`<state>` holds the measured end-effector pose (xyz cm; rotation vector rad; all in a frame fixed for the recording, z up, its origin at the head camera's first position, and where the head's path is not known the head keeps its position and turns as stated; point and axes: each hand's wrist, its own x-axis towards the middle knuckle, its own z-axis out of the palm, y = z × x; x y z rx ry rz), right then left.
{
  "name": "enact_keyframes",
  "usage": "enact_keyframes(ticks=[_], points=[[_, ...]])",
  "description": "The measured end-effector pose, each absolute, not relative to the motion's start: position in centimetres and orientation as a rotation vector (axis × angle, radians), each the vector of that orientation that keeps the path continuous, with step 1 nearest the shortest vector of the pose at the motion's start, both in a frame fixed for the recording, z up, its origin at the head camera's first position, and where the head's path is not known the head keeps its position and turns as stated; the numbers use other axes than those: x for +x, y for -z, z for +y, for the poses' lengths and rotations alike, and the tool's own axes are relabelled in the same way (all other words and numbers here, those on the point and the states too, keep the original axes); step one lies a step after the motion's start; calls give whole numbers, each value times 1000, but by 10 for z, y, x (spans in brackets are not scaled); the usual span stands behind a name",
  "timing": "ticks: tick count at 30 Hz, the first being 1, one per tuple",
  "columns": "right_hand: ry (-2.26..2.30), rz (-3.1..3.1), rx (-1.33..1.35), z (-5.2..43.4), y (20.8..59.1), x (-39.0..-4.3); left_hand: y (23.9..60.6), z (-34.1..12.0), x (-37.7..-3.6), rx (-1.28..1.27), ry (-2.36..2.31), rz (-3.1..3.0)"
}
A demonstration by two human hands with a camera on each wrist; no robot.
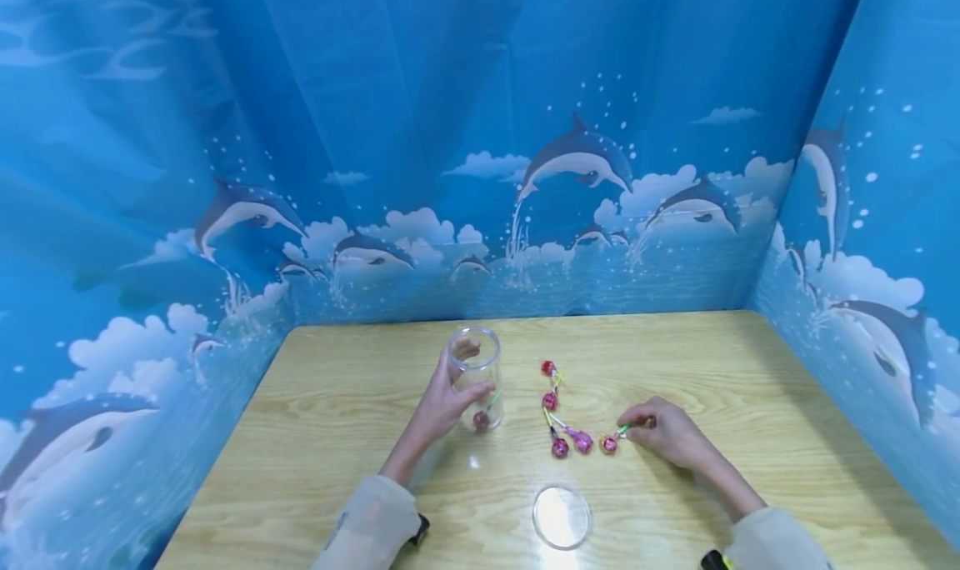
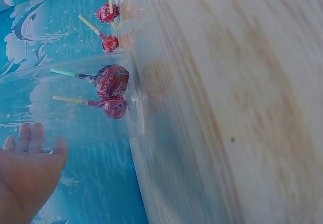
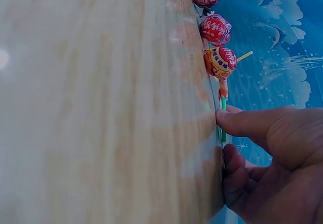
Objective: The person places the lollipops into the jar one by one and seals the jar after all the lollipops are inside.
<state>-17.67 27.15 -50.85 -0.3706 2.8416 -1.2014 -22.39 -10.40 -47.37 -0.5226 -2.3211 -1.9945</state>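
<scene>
A clear glass jar [image 1: 474,374] stands upright on the wooden table [image 1: 750,370]. My left hand [image 1: 450,397] grips it from the left, with the thumb in front and the fingers behind the glass. Two red-wrapped lollipops [image 2: 111,81] lie at the jar's bottom. To its right, several more wrapped lollipops [image 1: 559,447] are scattered on the table. My right hand [image 1: 637,427] pinches the green stick [image 3: 222,104] of the rightmost lollipop [image 1: 609,444], which lies flat on the wood.
A round clear lid [image 1: 562,516] lies flat near the front edge, between my forearms. Blue dolphin-print curtains [image 1: 480,178] wall the table at the back and on both sides.
</scene>
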Motion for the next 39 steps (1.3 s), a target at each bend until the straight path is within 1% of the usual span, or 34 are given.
enact_keyframes(ticks=[10,19,22,32,39], points=[[1218,2863,-367,275,509,-175,473,-103,-224,-541,1978,-2332],[1552,2497,-6,286,502,-171,473,-103,-222,-510,1964,-2359],[1700,2374,60,289,500,-169,473,-103,-222,-514,1964,-2355],[2121,2012,56,298,474,-157,473,-104,-223,-539,1969,-2341],[2335,1828,-20,299,457,-151,474,-105,-223,-544,1966,-2342]])
